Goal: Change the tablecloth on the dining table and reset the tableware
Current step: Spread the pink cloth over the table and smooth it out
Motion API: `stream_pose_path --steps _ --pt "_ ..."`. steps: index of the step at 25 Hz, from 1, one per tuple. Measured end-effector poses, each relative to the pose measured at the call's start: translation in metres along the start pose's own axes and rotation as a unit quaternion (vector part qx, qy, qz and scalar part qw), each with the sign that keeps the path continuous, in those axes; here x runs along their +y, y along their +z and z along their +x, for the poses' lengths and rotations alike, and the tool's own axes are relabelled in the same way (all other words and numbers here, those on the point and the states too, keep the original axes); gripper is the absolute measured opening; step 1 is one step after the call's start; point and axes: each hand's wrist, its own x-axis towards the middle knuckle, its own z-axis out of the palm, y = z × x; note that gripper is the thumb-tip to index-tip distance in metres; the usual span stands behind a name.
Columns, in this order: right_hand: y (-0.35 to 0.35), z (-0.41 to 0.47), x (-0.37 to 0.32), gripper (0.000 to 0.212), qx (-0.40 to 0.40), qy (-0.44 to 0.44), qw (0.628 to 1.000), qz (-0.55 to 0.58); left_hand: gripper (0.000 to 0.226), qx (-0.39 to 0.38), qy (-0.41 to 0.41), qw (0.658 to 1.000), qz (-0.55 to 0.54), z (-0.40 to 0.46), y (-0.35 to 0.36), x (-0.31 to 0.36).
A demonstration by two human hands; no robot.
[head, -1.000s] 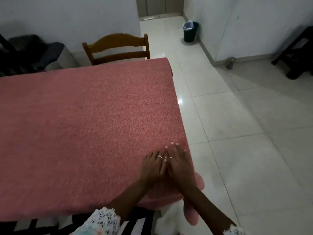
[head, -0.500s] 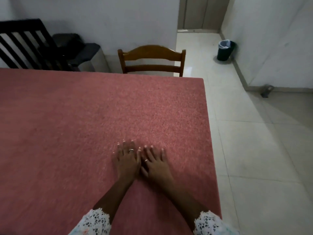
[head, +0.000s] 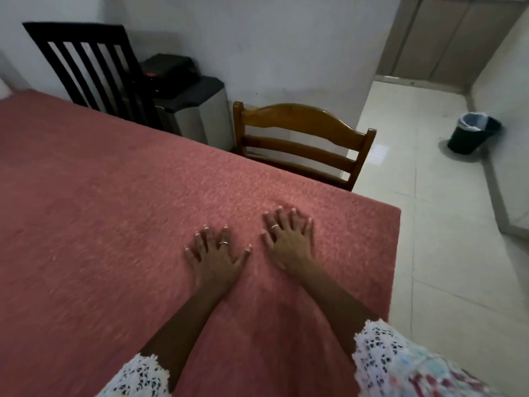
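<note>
Since the earlier frame the two hands had slid apart and further across the pink tablecloth (head: 114,224). The left hand (head: 214,257) and right hand (head: 289,242) lay flat, fingers spread, each wearing one ring. The tablecloth covered the bench. Beyond it stood two chairs, one brown (head: 303,138), one black (head: 86,64); one bin (head: 469,133) sat well right.

Your pink tablecloth (head: 114,224) covers the counter completely, hiding its surface, and runs off the left and bottom edges. Both your palms lie hidden, face down. Beyond the far edge, the brown chair (head: 303,138) shows only its backrest; its seat is hidden.
</note>
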Motion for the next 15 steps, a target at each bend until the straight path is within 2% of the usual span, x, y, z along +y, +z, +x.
stream_pose_path --steps 2,5,7,8,10,11,13,15 --pt "-0.014 0.021 0.071 0.058 0.012 0.062 0.998 0.01 0.087 -0.006 -0.006 1.0 0.013 0.015 0.005 0.035" --pt "-0.034 0.03 0.162 0.061 0.053 0.23 0.971 0.047 0.103 0.005 0.016 0.999 0.031 0.02 0.016 0.087" --pt "-0.046 0.029 0.181 0.067 0.039 0.334 0.941 0.048 0.099 0.002 0.076 0.997 0.026 0.008 0.021 0.114" --pt "-0.047 0.028 0.178 0.069 0.035 0.329 0.943 0.017 0.09 -0.007 0.114 0.993 0.026 -0.001 0.022 0.121" --pt "-0.044 0.028 0.149 0.062 0.061 0.189 0.98 -0.019 0.062 0.008 0.157 0.986 0.055 -0.017 0.021 0.113" --pt "-0.04 0.029 0.124 0.06 0.061 0.103 0.993 -0.001 0.054 0.013 0.128 0.99 0.06 -0.023 0.018 0.098" --pt "-0.026 0.033 0.059 0.058 0.031 -0.034 0.999 0.021 0.055 -0.007 0.011 0.999 0.041 -0.039 0.009 0.043" --pt "-0.006 0.032 -0.015 0.06 -0.003 -0.163 0.987 0.005 0.069 -0.01 -0.12 0.992 0.024 -0.064 0.004 -0.03"
